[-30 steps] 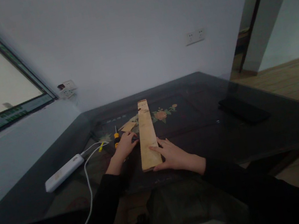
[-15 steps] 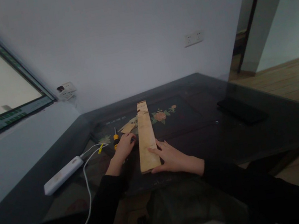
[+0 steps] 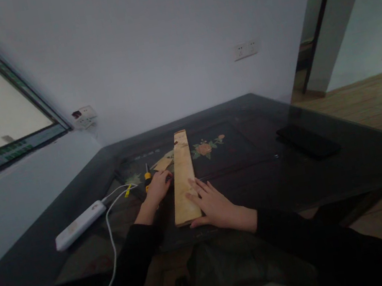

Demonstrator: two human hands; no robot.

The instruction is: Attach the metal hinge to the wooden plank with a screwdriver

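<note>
Long, flat pale wood plank [image 3: 182,174], grain mottled, lying lengthwise on dark glossy table [image 3: 255,171] with inlaid flower motif. Right hand [image 3: 212,204] open, fingers spread flat on plank's near end, pressing rather than gripping. Left hand [image 3: 157,188] curled over yellow-handled screwdriver [image 3: 148,177] just left of plank; firmness of hold not discernible. White oblong power strip [image 3: 80,225] with cable further left. Flat black slab [image 3: 308,140] well apart, right.
</note>
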